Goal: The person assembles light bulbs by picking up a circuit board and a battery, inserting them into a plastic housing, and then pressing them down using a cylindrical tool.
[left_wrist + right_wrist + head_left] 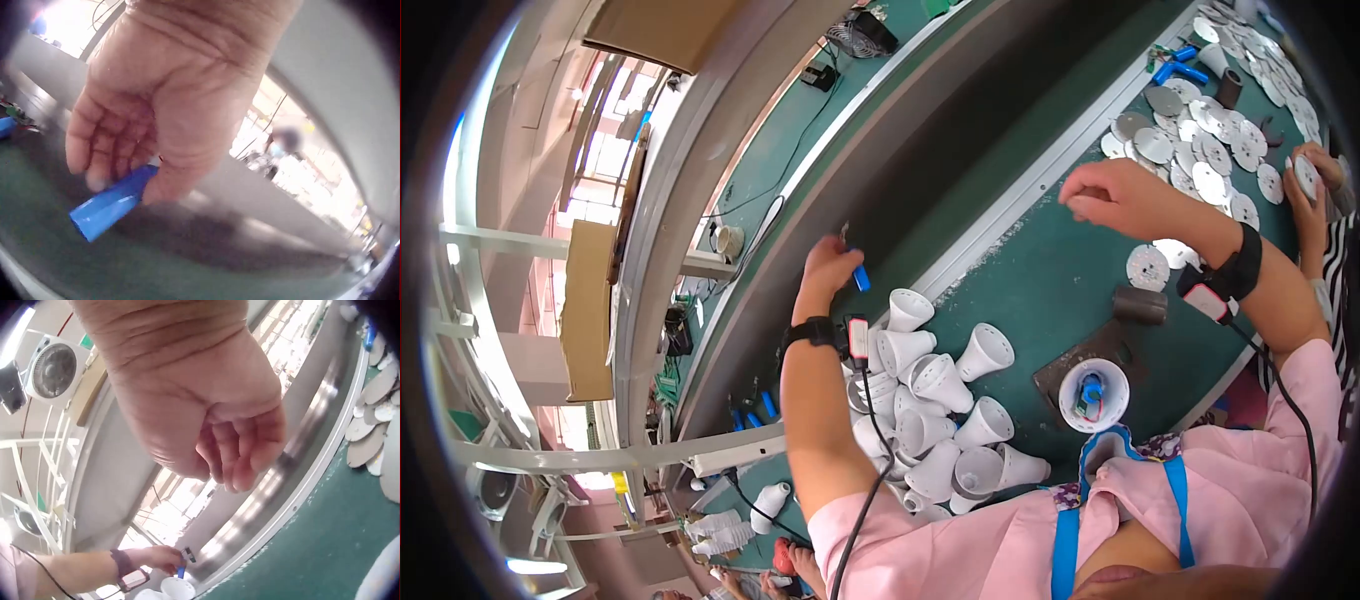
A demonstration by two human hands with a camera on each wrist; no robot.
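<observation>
My left hand (832,268) pinches a blue-wrapped battery (109,203) between thumb and fingers, above the dark trough behind the bench. In the right wrist view a small circuit board (188,554) shows at the far end of that battery. Loosely curled and holding nothing, my right hand (1105,195) hovers over the green bench near the trough's pale edge. Close to my body stands a white cone-shaped lamp housing (1068,402) with a blue battery and wires (1091,390) inside. Several more white lamp housings (933,470) are heaped below my left hand.
Round silvery discs (1190,140) cover the far right of the bench, with loose blue batteries (1180,72) behind. A dark cylinder (1140,305) stands by a dark metal plate (1055,375). At right, another person's hand (1308,205) holds a disc. A metal rail (1020,220) borders the trough.
</observation>
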